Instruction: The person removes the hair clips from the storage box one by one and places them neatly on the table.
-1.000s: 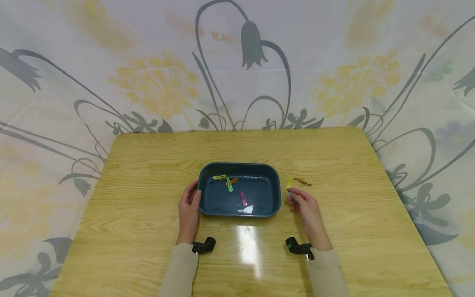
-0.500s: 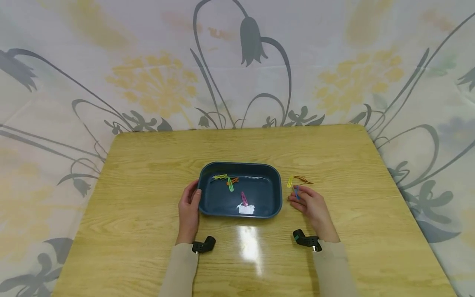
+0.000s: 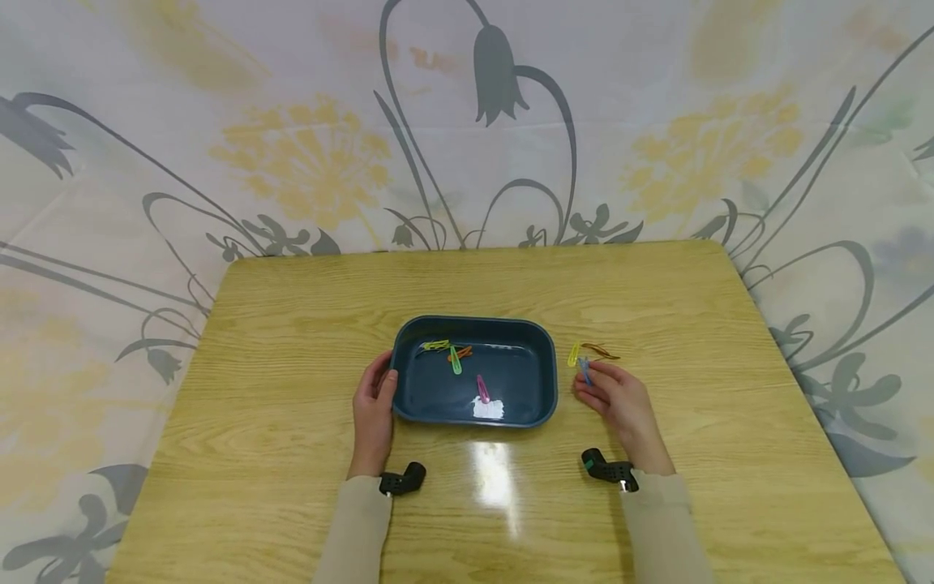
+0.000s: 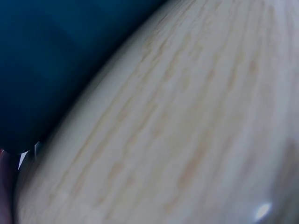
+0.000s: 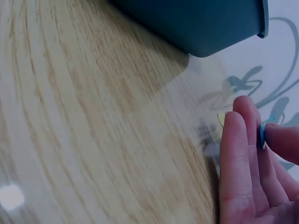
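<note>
A dark blue tray (image 3: 544,369) sits mid-table with several coloured hair clips inside: yellow-green (image 3: 435,345), green (image 3: 456,360), orange (image 3: 463,352) and pink (image 3: 482,388). My left hand (image 3: 374,404) grips the tray's left rim; the left wrist view shows only the tray wall (image 4: 51,70) and wood. My right hand (image 3: 617,395) rests on the table right of the tray and pinches a small blue clip (image 3: 585,370) between thumb and fingers, seen also as the blue clip (image 5: 262,134) in the right wrist view. A yellow clip (image 3: 574,354) and a brown clip (image 3: 600,351) lie just beyond it.
The wooden table (image 3: 292,487) has rounded corners and stands against a floral cloth backdrop (image 3: 467,122). Black wrist camera mounts (image 3: 400,480) sit at both sleeves. A glare patch lies in front of the tray.
My right hand has shifted slightly right and away from the tray with the blue clip, closer to the yellow and brown clips. The left hand has stayed on the tray.
</note>
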`<state>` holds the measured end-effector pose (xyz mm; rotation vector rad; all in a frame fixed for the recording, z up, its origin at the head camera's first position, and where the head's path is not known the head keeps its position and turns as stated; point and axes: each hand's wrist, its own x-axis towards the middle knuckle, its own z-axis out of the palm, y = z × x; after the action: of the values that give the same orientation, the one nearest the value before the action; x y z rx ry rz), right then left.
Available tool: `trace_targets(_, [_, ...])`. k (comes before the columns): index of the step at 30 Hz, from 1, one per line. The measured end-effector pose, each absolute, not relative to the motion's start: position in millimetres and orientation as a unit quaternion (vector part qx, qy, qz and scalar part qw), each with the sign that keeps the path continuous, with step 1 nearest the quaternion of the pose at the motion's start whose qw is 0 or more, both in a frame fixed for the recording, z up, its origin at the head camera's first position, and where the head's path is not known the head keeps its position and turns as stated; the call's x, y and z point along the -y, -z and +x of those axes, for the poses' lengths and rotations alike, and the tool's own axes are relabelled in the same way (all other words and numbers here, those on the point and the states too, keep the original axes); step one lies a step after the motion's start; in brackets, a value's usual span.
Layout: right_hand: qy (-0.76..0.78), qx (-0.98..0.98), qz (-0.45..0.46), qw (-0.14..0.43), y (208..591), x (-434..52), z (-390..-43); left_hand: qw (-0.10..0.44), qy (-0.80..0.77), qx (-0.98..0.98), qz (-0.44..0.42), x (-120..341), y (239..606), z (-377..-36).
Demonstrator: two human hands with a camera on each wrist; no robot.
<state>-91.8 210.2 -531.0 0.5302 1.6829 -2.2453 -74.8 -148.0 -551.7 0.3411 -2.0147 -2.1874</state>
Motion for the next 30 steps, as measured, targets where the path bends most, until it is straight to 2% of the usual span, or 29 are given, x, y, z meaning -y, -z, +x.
trace_targets(7, [0.795, -0.557, 0.214, 0.107, 525.5, -212.7, -94.7, 0.078, 0.727, 0.673, 0.111, 146.4, 552.1, -75.3])
trace_targets(14, [0.786, -0.565, 0.230, 0.097, 524.7, -218.1, -100.7, 0.077, 0.725, 0.675, 0.109, 146.5, 552.5, -75.6])
trace_targets(30, [0.781, -0.579, 0.199, 0.120, 529.5, -221.1, -105.1, 0.079, 0.721, 0.679, 0.113, 146.7, 552.2, -75.9])
